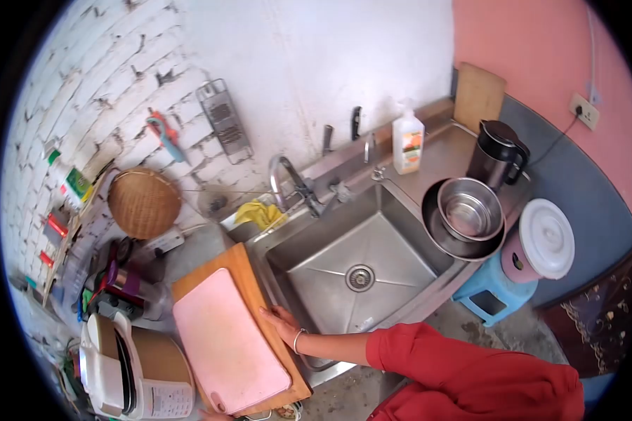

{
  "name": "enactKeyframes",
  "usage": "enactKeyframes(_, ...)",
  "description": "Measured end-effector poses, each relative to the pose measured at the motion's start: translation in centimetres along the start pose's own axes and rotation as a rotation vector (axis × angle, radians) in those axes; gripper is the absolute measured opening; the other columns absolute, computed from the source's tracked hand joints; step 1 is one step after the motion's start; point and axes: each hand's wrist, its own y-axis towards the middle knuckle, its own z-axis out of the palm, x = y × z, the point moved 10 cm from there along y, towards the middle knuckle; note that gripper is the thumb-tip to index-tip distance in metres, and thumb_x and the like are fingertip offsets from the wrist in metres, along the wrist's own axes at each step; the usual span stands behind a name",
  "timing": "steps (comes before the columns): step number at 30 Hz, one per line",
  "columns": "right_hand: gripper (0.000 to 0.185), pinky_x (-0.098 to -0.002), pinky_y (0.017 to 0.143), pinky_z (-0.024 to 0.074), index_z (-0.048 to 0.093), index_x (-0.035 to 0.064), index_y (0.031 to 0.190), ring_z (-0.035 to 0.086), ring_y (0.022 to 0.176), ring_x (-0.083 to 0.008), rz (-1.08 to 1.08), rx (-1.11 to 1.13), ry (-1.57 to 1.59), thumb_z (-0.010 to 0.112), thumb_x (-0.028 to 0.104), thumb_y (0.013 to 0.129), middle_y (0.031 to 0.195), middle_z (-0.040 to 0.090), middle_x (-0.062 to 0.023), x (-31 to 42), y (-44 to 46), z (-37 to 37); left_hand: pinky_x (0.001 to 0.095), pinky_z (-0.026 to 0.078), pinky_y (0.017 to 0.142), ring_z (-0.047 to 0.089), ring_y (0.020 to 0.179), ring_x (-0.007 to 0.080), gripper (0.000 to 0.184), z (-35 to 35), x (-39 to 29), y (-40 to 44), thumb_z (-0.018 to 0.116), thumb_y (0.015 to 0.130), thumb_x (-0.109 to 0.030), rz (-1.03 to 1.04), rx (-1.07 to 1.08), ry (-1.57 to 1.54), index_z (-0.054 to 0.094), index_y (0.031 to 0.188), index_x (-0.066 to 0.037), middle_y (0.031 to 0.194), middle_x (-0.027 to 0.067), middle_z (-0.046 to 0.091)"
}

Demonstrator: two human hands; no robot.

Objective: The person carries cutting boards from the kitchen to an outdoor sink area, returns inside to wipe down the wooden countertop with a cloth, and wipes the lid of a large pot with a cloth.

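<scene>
A pink cutting board [228, 337] lies on a larger wooden board [214, 263] to the left of the steel sink [330, 284]. My right hand [282, 325], below a red sleeve and a bracelet, rests on the right edge of the wooden board beside the sink rim, its fingers extended. Only a small part of my left hand [214, 415] shows at the bottom edge of the view, near the lower end of the boards; its fingers are mostly hidden.
A faucet [288, 182] and a yellow cloth [260, 214] are behind the sink. Nested metal bowls [470, 210], a kettle [498, 154] and a white bottle [407, 140] stand right. A white cooker [144, 375] is left of the boards. A blue stool [491, 288] holds a lidded bucket.
</scene>
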Motion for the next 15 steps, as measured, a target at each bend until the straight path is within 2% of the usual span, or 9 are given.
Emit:
enactKeyframes(1, 0.057, -0.0269, 0.075, 0.0416, 0.054, 0.0018, 0.101, 0.053, 0.085, -0.0171, -0.013, 0.040, 0.059, 0.053, 0.053, 0.077, 0.089, 0.058, -0.0088, 0.0, -0.4, -0.6, 0.0397, 0.043, 0.082, 0.039, 0.114, 0.0271, 0.050, 0.0, -0.1, -0.4, 0.050, 0.084, -0.023, 0.018, 0.023, 0.011, 0.034, 0.126, -0.002, 0.126, 0.0163, 0.038)
enactKeyframes(3, 0.053, -0.0261, 0.075, 0.0412, 0.054, 0.0045, 0.101, 0.053, 0.086, -0.0140, 0.156, 0.070, 0.366, 0.051, 0.052, 0.078, 0.086, 0.058, -0.0064, -2.3, -2.1, -2.0, 0.0396, 0.044, 0.082, 0.040, 0.113, 0.0267, 0.050, 0.2, -0.2, -1.1, 0.050, 0.084, -0.023, 0.042, 0.057, 0.020, 0.035, 0.126, -0.002, 0.126, 0.0155, 0.039)
enactKeyframes(4, 0.043, -0.0270, 0.078, 0.0425, 0.050, 0.0057, 0.109, 0.053, 0.090, -0.0108, 0.176, 0.144, 0.292, 0.049, 0.041, 0.085, 0.102, 0.056, -0.0073, -2.3, -3.5, -3.8, 0.0395, 0.044, 0.081, 0.040, 0.113, 0.0265, 0.050, 0.5, 0.1, -1.7, 0.050, 0.084, -0.024, 0.041, 0.088, 0.025, 0.035, 0.126, -0.002, 0.126, 0.0150, 0.039)
enactKeyframes(8, 0.025, -0.0212, 0.065, 0.0464, 0.055, 0.0033, 0.103, 0.058, 0.073, -0.0104, 0.167, 0.360, 0.118, 0.049, 0.021, 0.087, 0.087, 0.062, -0.0072, -5.3, -9.6, -13.2, 0.0393, 0.044, 0.080, 0.041, 0.112, 0.0258, 0.049, 2.0, 3.4, -5.0, 0.050, 0.084, -0.024, -0.026, 0.258, 0.072, 0.035, 0.126, -0.003, 0.125, 0.0133, 0.041)
enactKeyframes(10, 0.021, -0.0218, 0.063, 0.0475, 0.058, 0.0034, 0.098, 0.060, 0.073, -0.0120, 0.212, 0.301, 0.024, 0.049, 0.018, 0.086, 0.087, 0.063, -0.0085, -6.6, -13.1, -19.7, 0.0391, 0.044, 0.079, 0.041, 0.111, 0.0254, 0.049, 3.3, 6.7, -8.2, 0.049, 0.084, -0.025, -0.120, 0.399, 0.108, 0.035, 0.125, -0.004, 0.124, 0.0124, 0.041)
enactKeyframes(12, 0.020, -0.0227, 0.062, 0.0479, 0.059, 0.0037, 0.097, 0.061, 0.073, -0.0129, 0.338, 0.113, -0.043, 0.049, 0.016, 0.085, 0.086, 0.064, -0.0088, -8.6, -16.2, -27.0, 0.0390, 0.044, 0.078, 0.041, 0.110, 0.0250, 0.048, 4.1, 10.5, -11.9, 0.049, 0.084, -0.025, -0.235, 0.554, 0.162, 0.036, 0.125, -0.004, 0.124, 0.0116, 0.042)
enactKeyframes(14, 0.020, -0.0236, 0.056, 0.0476, 0.058, 0.0027, 0.092, 0.061, 0.065, -0.0141, 0.402, -0.134, -0.169, 0.048, 0.018, 0.085, 0.080, 0.064, -0.0088, -8.9, -19.2, -33.8, 0.0389, 0.045, 0.077, 0.042, 0.109, 0.0247, 0.048, 4.4, 14.5, -16.2, 0.049, 0.084, -0.026, -0.367, 0.719, 0.229, 0.036, 0.125, -0.005, 0.123, 0.0107, 0.043)
enactKeyframes(15, 0.020, -0.0236, 0.056, 0.0476, 0.058, 0.0027, 0.092, 0.061, 0.065, -0.0141, 0.387, -0.166, -0.154, 0.048, 0.018, 0.085, 0.080, 0.064, -0.0088, -9.0, -19.9, -35.6, 0.0388, 0.045, 0.077, 0.042, 0.109, 0.0245, 0.047, 4.3, 16.6, -18.6, 0.049, 0.084, -0.026, -0.443, 0.807, 0.277, 0.036, 0.125, -0.005, 0.123, 0.0103, 0.043)
